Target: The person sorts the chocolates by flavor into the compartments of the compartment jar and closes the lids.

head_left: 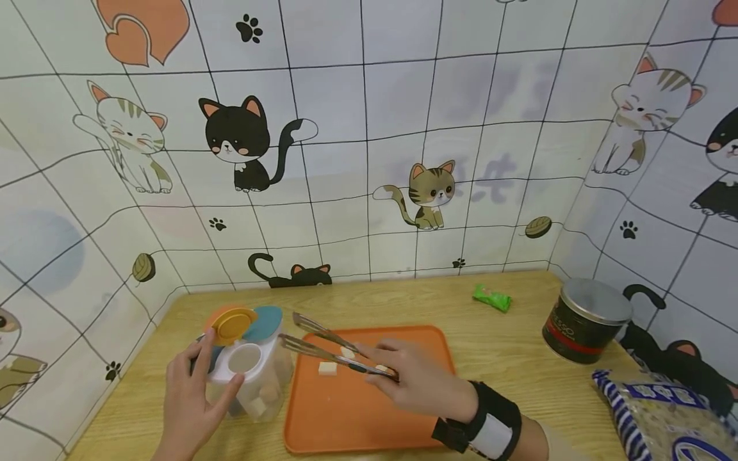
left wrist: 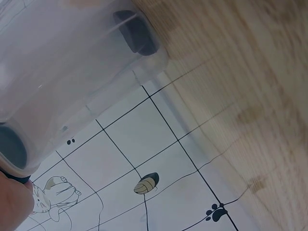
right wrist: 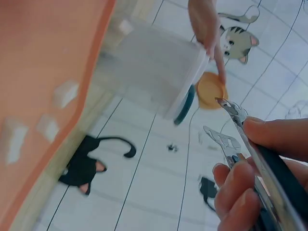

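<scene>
My left hand (head_left: pixel 193 394) is at a clear storage box (head_left: pixel 262 384) with a white top and flip lids. Its index finger touches the raised yellow-orange lid (head_left: pixel 232 325), and its thumb lies along the near side of the top. A blue lid (head_left: pixel 265 322) also stands raised beside a round opening. Pale pieces show inside the box. With my right hand (head_left: pixel 415 378) I grip metal tongs (head_left: pixel 323 352), their arms apart and nothing between the tips. The tips point left, over the orange tray (head_left: pixel 369 416) and towards the box. Several white cubes (head_left: pixel 327 369) lie on the tray.
At the back right are a green wrapper (head_left: pixel 492 298) and a dark tin (head_left: pixel 585 320) with a grey lid. A blue-and-white printed bag (head_left: pixel 669 416) lies at the near right. Cat-patterned tile walls (head_left: pixel 398 115) enclose the wooden table (head_left: pixel 507 384).
</scene>
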A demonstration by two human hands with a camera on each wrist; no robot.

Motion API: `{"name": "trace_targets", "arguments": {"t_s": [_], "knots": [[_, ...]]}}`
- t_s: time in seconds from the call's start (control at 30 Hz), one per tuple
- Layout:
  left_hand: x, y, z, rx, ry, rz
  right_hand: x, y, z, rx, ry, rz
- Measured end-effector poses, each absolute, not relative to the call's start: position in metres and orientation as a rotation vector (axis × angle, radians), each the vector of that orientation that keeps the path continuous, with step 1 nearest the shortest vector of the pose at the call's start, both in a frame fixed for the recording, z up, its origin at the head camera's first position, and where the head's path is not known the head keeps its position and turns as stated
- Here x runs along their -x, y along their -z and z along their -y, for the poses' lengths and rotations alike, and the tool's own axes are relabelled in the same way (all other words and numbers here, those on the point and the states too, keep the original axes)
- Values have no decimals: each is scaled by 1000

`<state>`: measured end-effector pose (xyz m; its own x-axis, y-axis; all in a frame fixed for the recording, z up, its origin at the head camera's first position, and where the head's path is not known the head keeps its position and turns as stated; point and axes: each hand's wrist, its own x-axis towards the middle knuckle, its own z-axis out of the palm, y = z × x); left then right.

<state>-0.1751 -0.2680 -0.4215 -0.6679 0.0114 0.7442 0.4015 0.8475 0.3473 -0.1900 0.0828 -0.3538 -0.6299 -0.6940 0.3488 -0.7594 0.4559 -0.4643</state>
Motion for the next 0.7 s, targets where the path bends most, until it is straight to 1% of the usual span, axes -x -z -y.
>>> {"name": "trace_targets", "arguments": {"t_s": [0.1, 0.23, 0.53, 0.7], "knots": [[175, 422, 268, 299, 641, 2229, 190, 363, -109, -1153, -838, 2564], [176, 423, 268, 296, 637, 2227, 190, 377, -147, -892, -720, 2582], [173, 419, 267, 309, 641, 2213, 177, 409, -226, -294, -623, 2876], [174, 420, 267, 325, 642, 2199, 173, 424, -260, -90, -551, 3003]]}}
